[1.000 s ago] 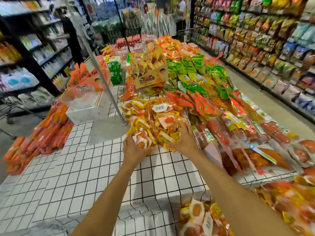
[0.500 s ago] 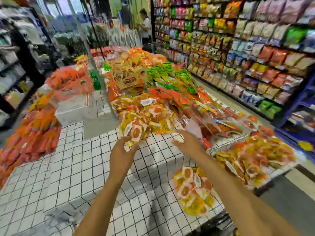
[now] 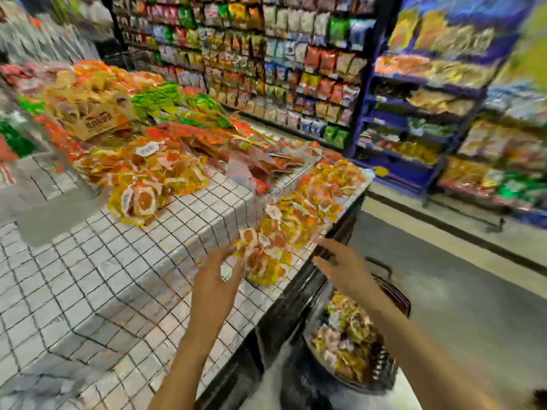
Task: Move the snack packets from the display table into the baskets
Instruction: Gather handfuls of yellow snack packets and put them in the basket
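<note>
Yellow-and-orange snack packets (image 3: 296, 220) lie in a long heap along the right edge of the display table (image 3: 118, 276), which has a white grid-pattern cover. My left hand (image 3: 216, 276) is at the near end of this heap, fingers spread and touching the nearest packets. My right hand (image 3: 340, 261) hovers just right of the same packets, fingers apart and pointing left, holding nothing. A second heap of similar packets (image 3: 142, 179) sits further back on the table. Below the table edge a dark basket (image 3: 393, 294) stands on the floor with several packets (image 3: 346, 335) inside. The picture is blurred.
An open cardboard box (image 3: 97, 119) and green and red packets (image 3: 177, 113) cover the far table. Stocked shelves (image 3: 296, 69) and a blue rack (image 3: 414, 113) line the aisle (image 3: 444, 291) on the right.
The view has swung right and down. Both hands moved from the far packet heap to the heap at the table's right edge. The floor basket has come into view.
</note>
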